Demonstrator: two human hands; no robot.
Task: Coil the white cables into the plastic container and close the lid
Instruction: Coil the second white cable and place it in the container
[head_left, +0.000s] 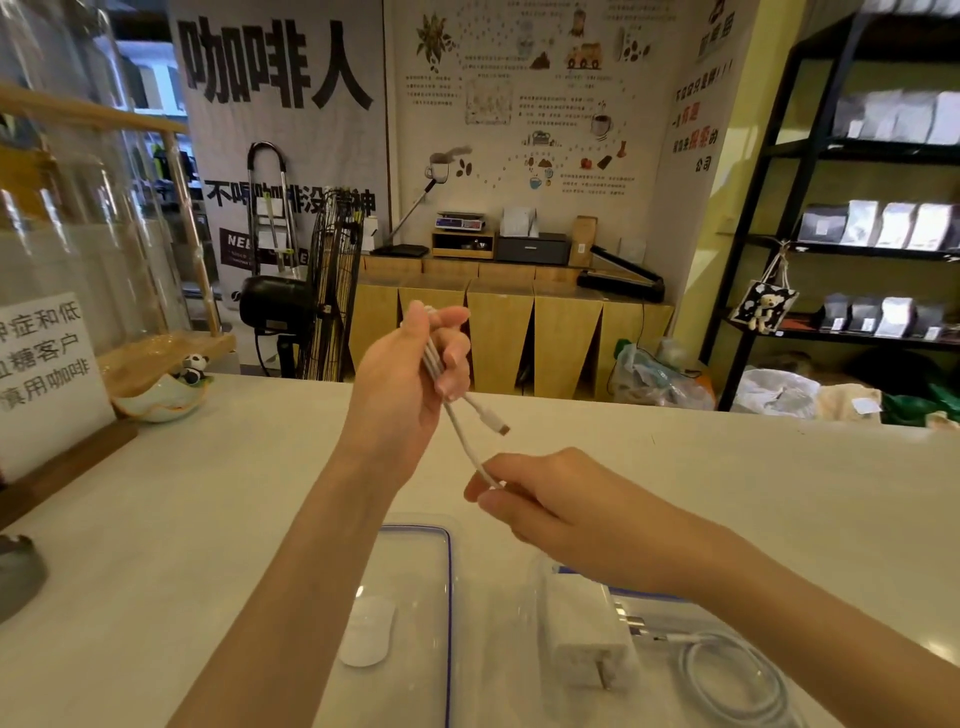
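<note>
My left hand (410, 374) is raised above the counter and grips several loops of a white cable (457, 421). One plug end (493, 422) hangs free below the fingers. My right hand (540, 493) pinches the cable's other strand lower down. Below my arms lies a clear lid with a blue seal (415, 597), a white oval tab showing on it. To its right stands the clear plastic container (623, 623). It holds a white charger block (587, 654) and a second coiled white cable (737, 675).
The pale counter (208, 519) spreads around the box. A framed paper sign (47, 384) on a wooden base and a small panda bowl (166, 389) stand at the left. A grey object (15, 577) sits at the left edge. Shelves and cabinets lie beyond the counter.
</note>
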